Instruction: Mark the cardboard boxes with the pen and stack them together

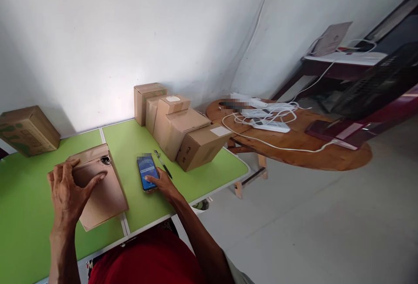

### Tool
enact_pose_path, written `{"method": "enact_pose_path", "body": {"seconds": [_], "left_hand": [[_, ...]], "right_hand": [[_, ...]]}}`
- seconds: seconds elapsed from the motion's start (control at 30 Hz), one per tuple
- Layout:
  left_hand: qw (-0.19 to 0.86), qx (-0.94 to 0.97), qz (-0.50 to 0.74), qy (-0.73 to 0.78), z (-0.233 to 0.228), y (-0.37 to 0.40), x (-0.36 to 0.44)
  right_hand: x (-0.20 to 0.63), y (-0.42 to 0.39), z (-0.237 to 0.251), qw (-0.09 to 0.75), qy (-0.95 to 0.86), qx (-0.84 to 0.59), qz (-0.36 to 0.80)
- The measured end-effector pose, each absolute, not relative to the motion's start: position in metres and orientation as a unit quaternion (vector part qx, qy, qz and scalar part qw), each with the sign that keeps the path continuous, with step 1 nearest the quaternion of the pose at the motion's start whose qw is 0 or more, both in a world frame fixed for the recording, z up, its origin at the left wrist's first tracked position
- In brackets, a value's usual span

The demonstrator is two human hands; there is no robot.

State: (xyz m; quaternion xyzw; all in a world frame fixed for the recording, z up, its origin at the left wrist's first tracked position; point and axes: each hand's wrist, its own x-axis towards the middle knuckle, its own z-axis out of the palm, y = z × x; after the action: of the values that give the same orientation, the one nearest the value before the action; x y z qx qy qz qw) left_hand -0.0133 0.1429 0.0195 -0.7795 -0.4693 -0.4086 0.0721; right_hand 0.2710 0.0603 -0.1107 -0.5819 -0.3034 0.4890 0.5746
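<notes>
A brown cardboard box [104,192] with a dark, ragged-looking spot near its top right corner lies on the green table [29,214]. My left hand [70,188] rests over the box's left side, thumb spread away from the fingers. To the right of the box is a smartphone [146,166] with its blue screen lit. My right hand [161,182] grips the phone's lower right side, the thumb lying over the screen. Just beyond the phone lies a slim black-and-silver pen [165,166].
Several cardboard boxes [186,123] stand in a row at the table's right rear. Another box [31,129] with green print sits at the far left by the wall. A round wooden table [326,158] on the right bears white power strips [271,125] and tangled cables.
</notes>
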Motion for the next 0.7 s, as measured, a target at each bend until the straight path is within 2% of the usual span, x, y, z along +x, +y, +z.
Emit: {"method": "enact_pose_path", "body": {"seconds": [0.13,0.3,0.43,0.5,0.6,0.7], "left_hand": [[0.069,-0.778,-0.409,-0.472,0.018,0.142,-0.013],[0.074,-0.775,-0.423,-0.464,0.012,0.141,-0.014],[0.085,-0.78,-0.443,-0.434,0.008,0.135,-0.013],[0.078,-0.777,-0.455,-0.428,0.006,0.132,-0.013],[0.042,-0.745,-0.496,-0.444,-0.005,0.13,-0.017],[-0.066,-0.676,-0.534,-0.503,-0.035,0.127,-0.034]], "right_hand": [[0.272,0.062,-0.117,0.511,-0.328,-0.655,0.449],[0.278,0.055,-0.107,0.408,-0.375,-0.757,0.346],[0.277,0.045,-0.095,0.338,-0.411,-0.8,0.278],[0.27,0.046,-0.09,0.331,-0.467,-0.777,0.261],[0.247,0.058,-0.087,0.399,-0.565,-0.616,0.377],[0.215,0.077,-0.087,0.436,-0.558,-0.442,0.551]]}}
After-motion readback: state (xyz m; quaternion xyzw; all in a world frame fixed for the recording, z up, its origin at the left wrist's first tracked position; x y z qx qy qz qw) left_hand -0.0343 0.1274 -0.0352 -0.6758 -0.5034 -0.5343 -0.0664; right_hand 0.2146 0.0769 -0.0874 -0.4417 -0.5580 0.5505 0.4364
